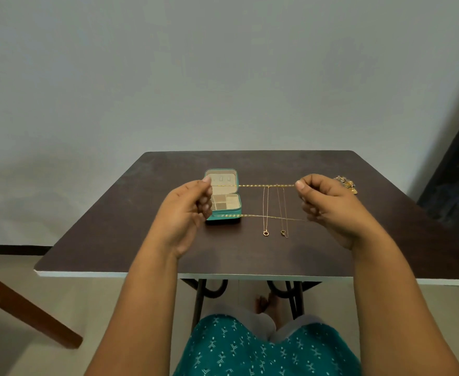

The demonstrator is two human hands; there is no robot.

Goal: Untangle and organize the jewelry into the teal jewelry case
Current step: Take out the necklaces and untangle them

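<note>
A gold chain [266,185] is stretched level in the air between my left hand [187,210] and my right hand [328,204], each pinching an end; its lower strand [271,217] runs back between the hands. Two thin necklaces hang over the chain, one ending in a ring pendant [265,233], the other in a small pendant [283,232]. The teal jewelry case [224,217] lies open on the dark table [114,226] behind my left hand, showing beige compartments. A heap of tangled jewelry [347,183] lies at the far right, partly behind my right hand.
The table's front edge [222,275] is white and close to my lap. A wooden chair part [24,313] stands at the lower left on the floor. A dark panel [456,169] leans at the right wall.
</note>
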